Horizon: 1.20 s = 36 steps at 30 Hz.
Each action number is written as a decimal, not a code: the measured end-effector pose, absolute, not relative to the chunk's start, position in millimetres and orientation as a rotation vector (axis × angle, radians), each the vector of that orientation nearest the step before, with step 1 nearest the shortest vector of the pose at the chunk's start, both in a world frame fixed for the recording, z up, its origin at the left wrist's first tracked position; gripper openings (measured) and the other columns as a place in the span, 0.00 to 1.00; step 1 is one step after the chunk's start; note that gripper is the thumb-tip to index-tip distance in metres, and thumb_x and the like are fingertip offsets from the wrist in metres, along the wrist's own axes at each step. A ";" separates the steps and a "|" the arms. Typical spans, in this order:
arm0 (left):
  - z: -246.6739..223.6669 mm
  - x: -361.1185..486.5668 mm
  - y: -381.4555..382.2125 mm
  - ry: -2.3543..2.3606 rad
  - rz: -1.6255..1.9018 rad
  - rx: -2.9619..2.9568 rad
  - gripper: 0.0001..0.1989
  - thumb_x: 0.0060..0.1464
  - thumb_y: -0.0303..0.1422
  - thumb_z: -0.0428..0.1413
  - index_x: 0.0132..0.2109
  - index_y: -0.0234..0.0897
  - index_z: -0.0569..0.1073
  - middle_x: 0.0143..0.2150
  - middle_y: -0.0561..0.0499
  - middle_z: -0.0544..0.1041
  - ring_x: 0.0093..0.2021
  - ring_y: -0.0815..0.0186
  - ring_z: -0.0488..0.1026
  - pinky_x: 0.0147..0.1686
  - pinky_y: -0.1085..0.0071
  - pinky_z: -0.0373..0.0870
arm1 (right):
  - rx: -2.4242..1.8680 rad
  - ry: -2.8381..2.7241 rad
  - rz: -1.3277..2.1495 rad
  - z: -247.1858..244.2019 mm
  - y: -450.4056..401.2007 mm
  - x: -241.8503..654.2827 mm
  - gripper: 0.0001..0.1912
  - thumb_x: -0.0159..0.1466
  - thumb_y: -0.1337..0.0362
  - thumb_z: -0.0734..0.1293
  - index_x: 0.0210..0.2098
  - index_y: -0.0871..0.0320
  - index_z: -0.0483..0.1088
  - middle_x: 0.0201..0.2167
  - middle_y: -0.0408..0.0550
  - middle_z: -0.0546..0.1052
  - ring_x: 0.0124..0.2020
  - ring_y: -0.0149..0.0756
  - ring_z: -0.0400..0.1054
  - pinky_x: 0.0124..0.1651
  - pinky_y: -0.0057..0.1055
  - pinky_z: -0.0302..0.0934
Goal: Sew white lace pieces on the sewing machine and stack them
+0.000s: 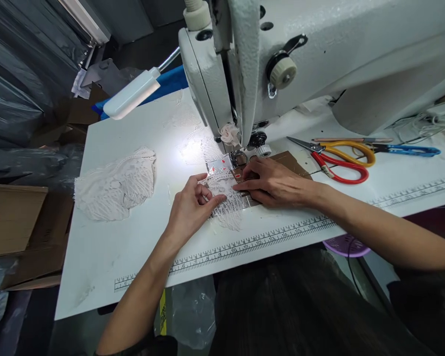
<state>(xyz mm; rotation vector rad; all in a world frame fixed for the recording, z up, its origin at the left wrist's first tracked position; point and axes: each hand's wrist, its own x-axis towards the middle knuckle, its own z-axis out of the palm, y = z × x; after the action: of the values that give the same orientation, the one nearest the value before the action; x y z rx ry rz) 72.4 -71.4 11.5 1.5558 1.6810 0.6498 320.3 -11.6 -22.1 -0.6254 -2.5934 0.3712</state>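
A piece of white lace point(226, 210) lies on the metal plate below the presser foot point(239, 159) of a sewing machine point(215, 89). My left hand point(193, 202) is at the lace's left edge, fingers curled and thumb resting on it. From the right, my right hand point(276, 183) grips the lace's other side, with bent fingers and the index tip pressed on it. Part of the lace is hidden beneath my fingers. Red marks dot the plate near the foot. A fabric rosette point(229, 134) is fixed to the machine head above.
A heap of white lace point(118, 185) lies at left on the white table point(96, 267). Red-and-yellow-handled scissors point(341, 160), a pencil point(356, 140) and a blue-handled cutter point(411, 150) lie at right. A lamp point(132, 94) reaches over the table. A ruler strip point(252, 244) follows the front edge.
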 end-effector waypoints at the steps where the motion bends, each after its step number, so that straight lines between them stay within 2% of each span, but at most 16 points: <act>1: 11.9 72.5 -71.4 1.687 0.647 1.552 0.35 0.50 0.45 0.66 0.61 0.39 0.66 0.30 0.57 0.74 0.24 0.70 0.68 0.26 0.72 0.67 | -0.632 -2.605 0.373 -21.4 -11.9 320.7 0.17 0.68 0.65 0.62 0.53 0.52 0.77 0.47 0.54 0.74 0.46 0.44 0.66 0.51 0.46 0.64; 8: 16.1 69.6 -71.0 1.680 0.604 1.543 0.34 0.52 0.45 0.65 0.61 0.38 0.66 0.31 0.57 0.74 0.24 0.70 0.69 0.26 0.71 0.67 | -0.633 -2.572 0.466 -19.2 -11.2 322.0 0.17 0.68 0.66 0.61 0.51 0.56 0.78 0.48 0.56 0.75 0.49 0.46 0.68 0.56 0.49 0.65; 14: 16.5 66.7 -73.0 1.647 0.581 1.551 0.30 0.54 0.42 0.64 0.61 0.39 0.66 0.31 0.57 0.73 0.25 0.70 0.68 0.27 0.71 0.67 | -0.738 -2.430 0.671 -14.8 -10.7 322.7 0.19 0.68 0.69 0.60 0.53 0.59 0.76 0.48 0.55 0.78 0.49 0.41 0.72 0.55 0.40 0.67; 19: 16.6 67.8 -74.4 1.644 0.593 1.564 0.29 0.55 0.41 0.64 0.61 0.40 0.67 0.31 0.56 0.73 0.27 0.70 0.68 0.28 0.71 0.66 | -0.794 -2.385 0.720 -11.9 -12.9 321.8 0.19 0.68 0.71 0.59 0.54 0.59 0.76 0.47 0.54 0.78 0.49 0.40 0.72 0.55 0.39 0.67; 23: 15.1 68.3 -75.0 1.646 0.597 1.584 0.28 0.55 0.40 0.63 0.61 0.39 0.67 0.31 0.56 0.73 0.27 0.69 0.68 0.29 0.70 0.66 | -0.772 -2.442 0.683 -9.3 -20.0 322.3 0.19 0.68 0.69 0.60 0.54 0.56 0.77 0.47 0.54 0.77 0.49 0.41 0.71 0.54 0.40 0.66; 28: 14.3 67.9 -75.7 1.661 0.586 1.623 0.27 0.56 0.40 0.62 0.60 0.39 0.67 0.31 0.55 0.74 0.27 0.69 0.68 0.30 0.70 0.66 | -0.671 -2.637 0.516 -9.6 -27.3 322.5 0.19 0.67 0.67 0.63 0.54 0.47 0.77 0.40 0.52 0.73 0.42 0.43 0.66 0.47 0.43 0.63; 36: 18.8 69.3 -76.7 1.682 0.560 1.651 0.26 0.56 0.36 0.61 0.60 0.38 0.67 0.31 0.55 0.74 0.28 0.68 0.69 0.31 0.70 0.67 | -0.645 -2.661 0.398 -11.5 -27.0 321.0 0.19 0.68 0.67 0.63 0.54 0.48 0.77 0.40 0.53 0.71 0.42 0.42 0.63 0.46 0.41 0.61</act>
<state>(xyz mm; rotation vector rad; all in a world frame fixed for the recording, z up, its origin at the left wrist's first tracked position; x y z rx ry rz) 69.3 -76.7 18.8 1.6508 1.6823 0.5602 321.0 -27.0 -11.5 -0.6453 -2.6607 0.3980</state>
